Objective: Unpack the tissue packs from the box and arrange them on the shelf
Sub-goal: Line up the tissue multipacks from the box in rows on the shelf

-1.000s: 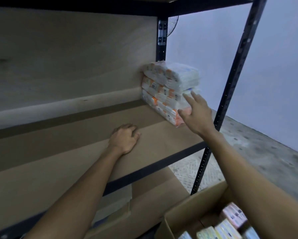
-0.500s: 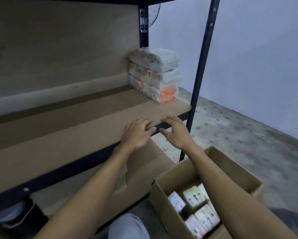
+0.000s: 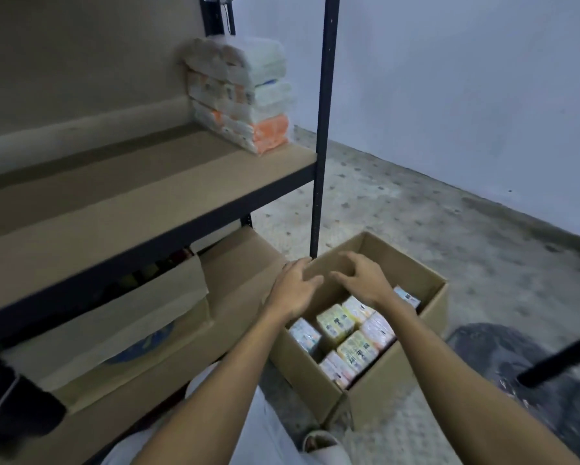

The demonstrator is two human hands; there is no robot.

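one stack of white-and-orange tissue packs (image 3: 239,99) was shelved; several remained in the open brown cardboard box (image 3: 396,394), both hands (image 3: 295,286) (image 3: 365,280) spread empty above.

1 box (image 3: 396,394), 2 hands (image 3: 295,286)

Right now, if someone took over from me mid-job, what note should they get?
Left hand and right hand: both open and empty, over the brown cardboard box on the floor.
Done: one stack of white and orange tissue packs sits at the right end of the brown shelf board.
Left: several pastel tissue packs remain in the box; lift them out and arrange them beside the stack.
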